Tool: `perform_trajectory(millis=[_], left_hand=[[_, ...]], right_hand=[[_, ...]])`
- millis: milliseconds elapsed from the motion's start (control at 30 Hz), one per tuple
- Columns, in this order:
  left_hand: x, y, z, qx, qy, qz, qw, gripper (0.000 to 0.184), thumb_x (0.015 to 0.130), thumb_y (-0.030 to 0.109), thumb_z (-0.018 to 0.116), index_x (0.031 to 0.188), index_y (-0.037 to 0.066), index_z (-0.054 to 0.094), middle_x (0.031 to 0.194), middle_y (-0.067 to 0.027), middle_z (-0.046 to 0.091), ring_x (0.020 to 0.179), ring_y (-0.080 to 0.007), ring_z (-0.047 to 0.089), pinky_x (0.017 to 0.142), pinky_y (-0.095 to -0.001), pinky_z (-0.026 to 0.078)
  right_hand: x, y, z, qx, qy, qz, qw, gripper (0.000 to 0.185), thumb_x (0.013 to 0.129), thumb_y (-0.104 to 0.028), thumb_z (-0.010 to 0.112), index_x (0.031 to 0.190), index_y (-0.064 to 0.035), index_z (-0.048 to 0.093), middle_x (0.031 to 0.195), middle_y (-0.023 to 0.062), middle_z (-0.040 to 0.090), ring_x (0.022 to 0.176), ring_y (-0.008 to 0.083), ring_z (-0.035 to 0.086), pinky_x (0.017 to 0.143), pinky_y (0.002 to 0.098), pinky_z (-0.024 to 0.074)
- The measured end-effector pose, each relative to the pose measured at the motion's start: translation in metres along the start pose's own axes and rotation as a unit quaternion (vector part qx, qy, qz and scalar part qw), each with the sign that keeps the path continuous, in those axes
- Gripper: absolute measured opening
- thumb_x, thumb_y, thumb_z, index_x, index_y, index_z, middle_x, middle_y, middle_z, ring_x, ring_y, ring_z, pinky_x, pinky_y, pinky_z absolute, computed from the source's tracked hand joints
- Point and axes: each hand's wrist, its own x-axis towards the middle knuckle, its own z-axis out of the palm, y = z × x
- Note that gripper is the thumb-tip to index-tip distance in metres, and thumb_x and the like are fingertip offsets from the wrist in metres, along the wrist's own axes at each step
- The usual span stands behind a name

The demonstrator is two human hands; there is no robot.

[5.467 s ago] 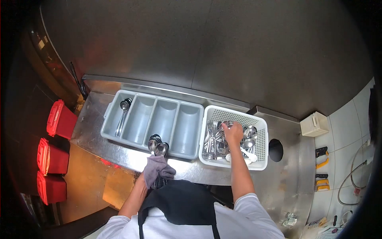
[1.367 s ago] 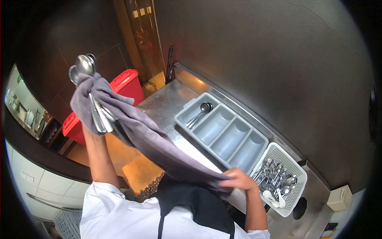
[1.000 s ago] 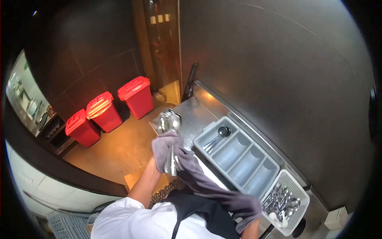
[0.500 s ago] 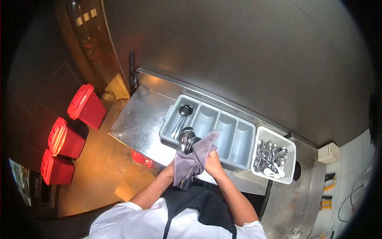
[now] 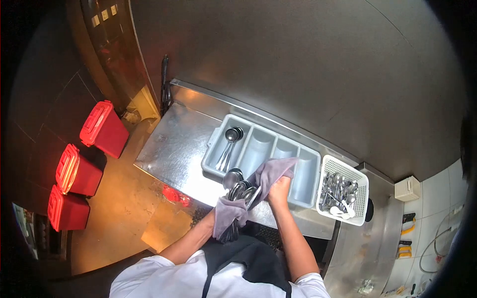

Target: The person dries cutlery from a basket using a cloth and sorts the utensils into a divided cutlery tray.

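Note:
A bunch of metal spoons (image 5: pixel 238 186) rises out of a purple-grey cloth (image 5: pixel 231 211), bowls up, handles pointing toward my apron. My left hand (image 5: pixel 214 219) is closed round the bunch through the cloth, which covers most of its fingers. My right hand (image 5: pixel 279 189) grips the other end of the cloth, to the right of the spoons; whether a spoon lies inside that fold is hidden. Just beyond both hands sits a grey cutlery tray (image 5: pixel 212 169) with long compartments. Several spoons (image 5: pixel 231 141) lie together in its leftmost compartment, bowls toward the wall.
To the tray's right stands a white perforated basket (image 5: pixel 365 186) holding jumbled metal spoons and a few white ones. Both rest on a steel counter (image 5: pixel 174 139) against a metal wall. Red lidded bins (image 5: pixel 107 129) stand on the floor at left. A white box (image 5: pixel 407 188) is at right.
My right hand has moved right and slightly up, pulling its end of the cloth away from my left hand. More spoon bowls show between the hands now.

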Motion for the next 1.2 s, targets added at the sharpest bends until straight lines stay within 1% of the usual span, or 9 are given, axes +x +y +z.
perform_trajectory(millis=[200,233,367,467,667,833,967,1067,1200], left_hand=[[0.003,-0.001,-0.005,0.026,-0.013,0.053,0.998,0.012,0.086,0.006,0.072,0.078,-0.003,0.069,0.068,-0.0085,0.065,0.057,-0.0154,0.062,0.051,-0.0291,0.048],[0.004,-0.004,-0.006,0.054,-0.003,0.074,0.996,0.012,0.087,0.007,0.072,0.082,-0.004,0.071,0.069,-0.0082,0.066,0.058,-0.0147,0.062,0.052,-0.0285,0.049],[0.006,-0.013,-0.006,0.145,0.052,0.140,0.978,0.015,0.090,0.007,0.070,0.080,-0.003,0.071,0.072,-0.0052,0.066,0.062,-0.0122,0.062,0.056,-0.0267,0.049],[0.013,-0.022,-0.005,0.027,0.173,0.086,0.981,0.013,0.093,0.008,0.070,0.097,-0.003,0.076,0.075,-0.0040,0.069,0.064,-0.0100,0.063,0.057,-0.0251,0.052],[0.026,-0.037,-0.027,0.070,0.194,0.058,0.977,0.009,0.089,0.004,0.064,0.085,0.001,0.071,0.075,-0.0027,0.067,0.063,-0.0112,0.061,0.057,-0.0256,0.052],[0.029,-0.037,-0.027,-0.090,0.179,0.046,0.979,0.006,0.087,0.003,0.060,0.087,0.001,0.066,0.075,-0.0074,0.064,0.059,-0.0170,0.063,0.053,-0.0312,0.054],[0.030,-0.021,-0.009,-0.148,0.181,0.016,0.972,0.005,0.089,0.004,0.062,0.092,0.001,0.064,0.076,-0.0087,0.065,0.059,-0.0195,0.064,0.052,-0.0314,0.054],[0.040,-0.036,-0.017,-0.127,0.166,0.042,0.977,0.004,0.089,0.005,0.062,0.091,0.002,0.064,0.074,-0.0096,0.065,0.056,-0.0203,0.063,0.050,-0.0323,0.053],[0.023,-0.022,-0.013,-0.037,0.103,0.010,0.994,0.012,0.090,0.011,0.067,0.082,0.003,0.064,0.070,-0.0093,0.064,0.052,-0.0178,0.060,0.049,-0.0310,0.051]], right_hand=[[0.012,0.009,0.008,-0.013,0.059,-0.017,0.998,0.017,0.096,-0.019,0.067,0.101,-0.0022,0.065,0.089,0.0021,0.064,0.080,0.0109,0.059,0.070,0.0317,0.0511],[0.013,-0.003,0.014,-0.022,0.092,-0.016,0.995,0.020,0.095,-0.018,0.067,0.100,0.0016,0.066,0.087,0.0064,0.064,0.083,0.0203,0.062,0.078,0.0388,0.0521],[-0.002,0.005,0.021,0.139,0.060,0.113,0.982,0.024,0.104,-0.028,0.058,0.095,-0.0065,0.063,0.083,0.0013,0.060,0.077,0.0123,0.059,0.068,0.0312,0.0494],[-0.056,-0.008,0.047,0.093,0.038,0.159,0.982,0.023,0.103,-0.030,0.060,0.097,-0.0082,0.061,0.087,0.0007,0.060,0.080,0.0122,0.059,0.071,0.0320,0.0501],[-0.037,0.037,0.033,0.337,-0.093,0.440,0.827,0.020,0.103,-0.027,0.061,0.108,-0.0077,0.063,0.097,0.0065,0.066,0.085,0.0168,0.064,0.076,0.0335,0.0544],[-0.007,0.033,0.024,0.372,-0.165,0.463,0.788,0.021,0.099,-0.026,0.064,0.102,-0.0061,0.065,0.091,0.0034,0.066,0.083,0.0149,0.064,0.075,0.0308,0.0541],[-0.035,0.035,0.025,0.194,-0.293,0.284,0.892,0.034,0.093,-0.023,0.070,0.116,0.0015,0.066,0.106,0.0044,0.070,0.092,0.0114,0.065,0.079,0.0288,0.0538],[-0.026,0.032,0.025,0.040,-0.262,0.201,0.943,0.024,0.094,-0.014,0.066,0.113,0.0003,0.067,0.095,0.0036,0.070,0.083,0.0114,0.064,0.072,0.0278,0.0524],[0.001,0.084,0.014,0.088,-0.064,0.204,0.973,0.015,0.098,-0.011,0.057,0.104,-0.0021,0.067,0.085,0.0007,0.067,0.076,0.0106,0.062,0.067,0.0277,0.0500]])
